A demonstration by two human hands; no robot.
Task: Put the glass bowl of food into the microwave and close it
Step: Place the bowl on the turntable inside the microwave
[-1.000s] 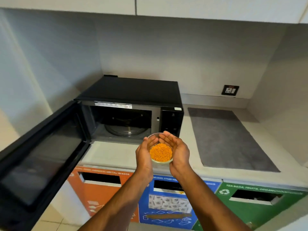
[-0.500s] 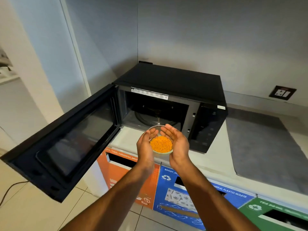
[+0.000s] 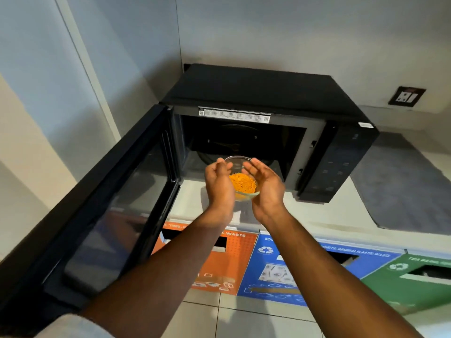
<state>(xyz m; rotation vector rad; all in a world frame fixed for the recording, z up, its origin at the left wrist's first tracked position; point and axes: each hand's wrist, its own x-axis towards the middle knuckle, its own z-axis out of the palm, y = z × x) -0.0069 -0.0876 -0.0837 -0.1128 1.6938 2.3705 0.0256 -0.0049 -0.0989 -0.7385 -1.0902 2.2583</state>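
Bowl (both hands cupping it) faces open microwave.

I take the microwave as landmark: it sits on the counter, back in the corner. Its door swings out to its left, toward me. Bowl sits just before its opening, between my left grip and right grip. Mat lies on the counter to its right; socket is on the wall behind that. Bins sit under the counter, below it.
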